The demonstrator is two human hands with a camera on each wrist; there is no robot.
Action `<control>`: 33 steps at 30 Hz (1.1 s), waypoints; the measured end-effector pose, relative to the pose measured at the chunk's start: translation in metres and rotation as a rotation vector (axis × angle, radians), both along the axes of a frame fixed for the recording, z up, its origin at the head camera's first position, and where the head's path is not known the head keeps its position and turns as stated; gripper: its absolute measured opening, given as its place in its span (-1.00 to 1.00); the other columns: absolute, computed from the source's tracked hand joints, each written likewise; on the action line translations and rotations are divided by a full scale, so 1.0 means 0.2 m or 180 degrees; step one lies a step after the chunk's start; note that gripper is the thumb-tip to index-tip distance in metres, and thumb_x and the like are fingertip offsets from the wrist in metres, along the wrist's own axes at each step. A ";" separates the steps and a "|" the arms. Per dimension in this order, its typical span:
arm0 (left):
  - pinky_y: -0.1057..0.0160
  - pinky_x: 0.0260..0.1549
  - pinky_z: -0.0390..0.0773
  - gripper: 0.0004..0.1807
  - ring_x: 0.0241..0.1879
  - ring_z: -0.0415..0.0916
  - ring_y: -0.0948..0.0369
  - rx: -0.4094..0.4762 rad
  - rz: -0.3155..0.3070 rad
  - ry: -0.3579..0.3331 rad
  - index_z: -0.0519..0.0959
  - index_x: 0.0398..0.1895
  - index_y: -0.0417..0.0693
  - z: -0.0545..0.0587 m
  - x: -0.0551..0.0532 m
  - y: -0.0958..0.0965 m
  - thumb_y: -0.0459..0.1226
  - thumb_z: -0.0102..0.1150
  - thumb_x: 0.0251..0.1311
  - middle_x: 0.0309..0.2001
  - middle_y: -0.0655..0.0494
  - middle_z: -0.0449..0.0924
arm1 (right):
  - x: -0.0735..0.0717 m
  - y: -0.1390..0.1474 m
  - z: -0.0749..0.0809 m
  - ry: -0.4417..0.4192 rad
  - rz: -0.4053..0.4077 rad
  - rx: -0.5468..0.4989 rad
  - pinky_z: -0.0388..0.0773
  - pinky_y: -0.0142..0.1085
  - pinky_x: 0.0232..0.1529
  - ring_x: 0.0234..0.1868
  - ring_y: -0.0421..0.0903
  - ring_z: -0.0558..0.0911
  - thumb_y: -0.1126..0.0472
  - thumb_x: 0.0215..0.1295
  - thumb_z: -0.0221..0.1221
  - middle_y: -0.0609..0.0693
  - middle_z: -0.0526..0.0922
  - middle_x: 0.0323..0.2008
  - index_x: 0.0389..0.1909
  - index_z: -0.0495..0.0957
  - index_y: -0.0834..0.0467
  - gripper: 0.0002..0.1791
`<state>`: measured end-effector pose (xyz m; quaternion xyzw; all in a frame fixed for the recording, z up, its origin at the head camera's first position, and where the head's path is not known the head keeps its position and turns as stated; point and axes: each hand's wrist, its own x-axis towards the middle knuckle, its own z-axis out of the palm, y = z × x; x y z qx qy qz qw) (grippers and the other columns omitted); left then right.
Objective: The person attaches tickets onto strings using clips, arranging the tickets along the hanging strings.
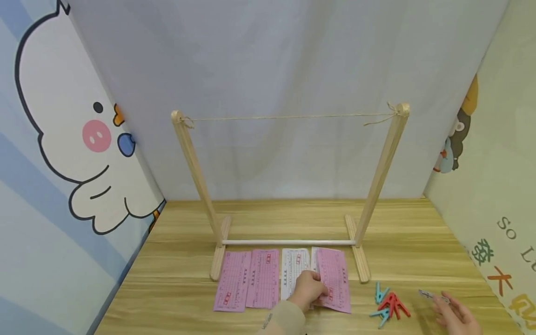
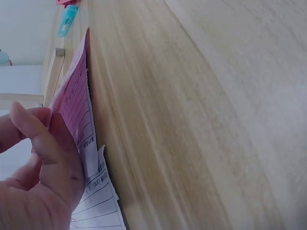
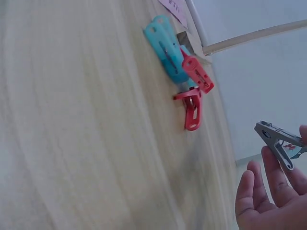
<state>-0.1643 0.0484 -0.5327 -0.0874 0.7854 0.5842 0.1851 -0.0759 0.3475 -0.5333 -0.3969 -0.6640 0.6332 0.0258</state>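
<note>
My left hand [image 1: 309, 289] pinches the left edge of a pink printed slip [image 1: 335, 279], which lies partly over a white slip [image 1: 314, 260]. In the left wrist view, the pink slip [image 2: 76, 100] rises tilted from the table between thumb and fingers. My right hand [image 1: 456, 316] holds a grey clothespin [image 3: 276, 139] between thumb and fingers, above the table at the right. Left of that hand lie red clothespins [image 1: 392, 304] and blue clothespins [image 1: 381, 294] in a loose pile. Another white slip [image 1: 295, 265] lies beside the left hand, partly covered by it.
Two more pink slips [image 1: 231, 281] lie at the left, slightly overlapping. Behind the slips stands a wooden frame [image 1: 378, 181] with a string [image 1: 289, 116] tied between its posts and a white rod [image 1: 289, 242] low down. A pale curtain [image 1: 268, 163] hangs behind the wooden table [image 1: 167, 279].
</note>
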 end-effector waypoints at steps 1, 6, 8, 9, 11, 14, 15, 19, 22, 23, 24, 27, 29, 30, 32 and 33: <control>0.42 -0.66 0.59 -0.61 -0.62 0.52 0.30 0.0078 0.0001 -0.0032 0.57 -0.12 -0.40 0.00 0.00 0.00 -0.59 0.28 -0.13 -0.41 0.00 0.58 | 0.00 -0.01 0.02 0.0050 0.0003 0.0011 0.58 -0.52 -0.40 -0.50 -0.49 0.55 -0.20 0.36 0.12 -0.49 0.49 -0.59 0.38 0.27 -0.03 -0.34; 0.41 -0.63 0.61 -0.72 -0.49 0.60 0.22 0.0085 -0.0056 -0.0035 0.58 -0.10 -0.41 0.00 -0.01 -0.01 -0.46 0.24 0.11 -0.35 -0.01 0.54 | -0.04 0.00 0.10 0.0144 0.0095 0.0038 0.60 -0.50 -0.36 -0.47 -0.49 0.58 -0.25 0.37 0.07 -0.58 0.47 -0.56 0.38 0.21 -0.02 -0.32; 0.42 -0.65 0.59 -0.78 -0.53 0.56 0.26 -0.0015 -0.0106 0.0002 0.60 -0.15 -0.38 0.00 -0.01 -0.02 -0.39 0.22 0.19 -0.38 0.01 0.53 | -0.05 0.00 0.13 0.0193 0.0113 0.0038 0.61 -0.50 -0.36 -0.47 -0.49 0.59 -0.26 0.36 0.07 -0.58 0.48 -0.55 0.33 0.22 -0.03 -0.35; 0.43 -0.67 0.58 -0.80 -0.58 0.53 0.28 -0.0084 -0.0134 0.0022 0.61 -0.18 -0.36 0.00 -0.01 -0.02 -0.36 0.22 0.22 -0.40 0.01 0.53 | -0.06 0.00 0.15 0.0237 0.0102 -0.0003 0.61 -0.50 -0.36 -0.46 -0.49 0.59 -0.24 0.36 0.09 -0.57 0.50 -0.54 0.31 0.23 -0.06 -0.39; 0.44 -0.72 0.54 -0.81 -0.68 0.44 0.32 -0.0221 -0.0193 0.0093 0.63 -0.23 -0.34 0.00 -0.01 -0.03 -0.33 0.22 0.23 -0.45 0.03 0.53 | -0.07 0.00 0.18 0.0308 0.0063 -0.0041 0.60 -0.51 -0.36 -0.45 -0.49 0.59 -0.20 0.36 0.12 -0.55 0.53 -0.53 0.19 0.26 -0.11 -0.50; 0.44 -0.75 0.51 -0.83 -0.75 0.39 0.35 -0.0446 -0.0273 0.0244 0.63 -0.27 -0.31 0.00 -0.01 -0.04 -0.32 0.26 0.21 -0.48 0.03 0.59 | -0.08 -0.02 0.25 0.0324 -0.0083 -0.0137 0.58 -0.53 -0.37 -0.45 -0.49 0.58 -0.18 0.29 0.21 -0.53 0.54 -0.54 0.03 0.29 -0.17 -0.58; 0.42 -0.72 0.52 -0.84 -0.72 0.42 0.34 -0.0539 -0.0300 0.0318 0.64 -0.28 -0.29 0.00 -0.01 -0.05 -0.32 0.27 0.19 -0.48 0.04 0.61 | -0.08 -0.03 0.27 0.0341 -0.0148 -0.0163 0.57 -0.53 -0.37 -0.45 -0.49 0.57 -0.17 0.28 0.23 -0.53 0.54 -0.54 0.02 0.30 -0.16 -0.58; 0.34 -0.54 0.57 -0.90 -0.54 0.52 0.27 -0.0933 -0.0410 0.0617 0.63 -0.36 -0.19 0.00 -0.02 -0.06 -0.32 0.32 0.12 -0.45 0.06 0.65 | -0.09 -0.08 0.33 0.0473 -0.0336 -0.0206 0.54 -0.55 -0.39 -0.44 -0.47 0.55 -0.12 0.22 0.31 -0.50 0.56 -0.54 0.00 0.37 -0.11 -0.57; 0.26 -0.43 0.59 -0.90 -0.46 0.55 0.21 -0.1084 -0.0492 0.0813 0.64 -0.37 -0.18 0.01 -0.03 -0.08 -0.30 0.33 0.11 -0.42 0.03 0.67 | -0.09 -0.10 0.37 0.0666 -0.0349 -0.0259 0.52 -0.56 -0.39 -0.39 -0.46 0.55 -0.06 0.23 0.33 -0.49 0.60 -0.49 -0.02 0.44 -0.15 -0.63; 0.24 -0.42 0.60 -0.90 -0.45 0.56 0.21 -0.1104 -0.0509 0.0868 0.64 -0.37 -0.17 0.02 -0.03 -0.08 -0.30 0.32 0.12 -0.42 0.03 0.67 | -0.10 -0.10 0.38 0.0731 -0.0340 -0.0267 0.52 -0.56 -0.39 -0.37 -0.45 0.55 -0.05 0.23 0.33 -0.49 0.61 -0.47 -0.03 0.48 -0.17 -0.66; 0.24 -0.40 0.60 -0.89 -0.45 0.56 0.21 -0.1111 -0.0528 0.0915 0.64 -0.35 -0.17 0.02 -0.04 -0.09 -0.30 0.33 0.12 -0.42 0.03 0.67 | -0.10 -0.11 0.39 0.0786 -0.0329 -0.0268 0.52 -0.55 -0.39 -0.36 -0.44 0.55 -0.04 0.22 0.34 -0.49 0.61 -0.45 -0.05 0.51 -0.19 -0.69; 0.28 -0.42 0.57 -0.90 -0.46 0.52 0.27 -0.1088 -0.0546 0.1002 0.66 -0.33 -0.15 0.05 -0.04 -0.10 -0.29 0.33 0.15 -0.44 0.11 0.65 | -0.11 -0.12 0.44 0.0936 -0.0240 -0.0218 0.51 -0.56 -0.38 -0.34 -0.45 0.56 -0.02 0.21 0.35 -0.48 0.63 -0.41 -0.11 0.58 -0.26 -0.76; 0.31 -0.43 0.55 -0.90 -0.47 0.49 0.31 -0.1055 -0.0538 0.1011 0.66 -0.31 -0.12 0.06 -0.05 -0.10 -0.28 0.34 0.15 -0.45 0.16 0.63 | -0.11 -0.13 0.47 0.1043 -0.0176 -0.0150 0.52 -0.57 -0.37 -0.33 -0.46 0.57 0.01 0.22 0.36 -0.46 0.63 -0.39 -0.15 0.60 -0.27 -0.79; 0.33 -0.43 0.54 -0.89 -0.47 0.48 0.33 -0.1038 -0.0534 0.1017 0.67 -0.30 -0.11 0.06 -0.05 -0.10 -0.27 0.34 0.14 -0.44 0.18 0.63 | -0.12 -0.13 0.48 0.1084 -0.0151 -0.0117 0.52 -0.59 -0.36 -0.32 -0.47 0.58 0.02 0.21 0.36 -0.45 0.63 -0.38 -0.16 0.60 -0.27 -0.79; 0.36 -0.44 0.53 -0.87 -0.47 0.47 0.35 -0.0992 -0.0521 0.1044 0.67 -0.27 -0.09 0.07 -0.05 -0.11 -0.26 0.35 0.14 -0.44 0.20 0.63 | -0.13 -0.14 0.51 0.1175 -0.0107 -0.0065 0.52 -0.60 -0.35 -0.30 -0.48 0.58 0.05 0.22 0.37 -0.44 0.62 -0.37 -0.19 0.61 -0.26 -0.81; 0.37 -0.44 0.53 -0.87 -0.47 0.47 0.36 -0.0972 -0.0520 0.1078 0.67 -0.26 -0.08 0.07 -0.05 -0.11 -0.26 0.35 0.14 -0.43 0.21 0.63 | -0.13 -0.14 0.52 0.1216 -0.0089 -0.0030 0.52 -0.61 -0.36 -0.30 -0.49 0.58 0.06 0.22 0.37 -0.44 0.63 -0.37 -0.22 0.60 -0.26 -0.82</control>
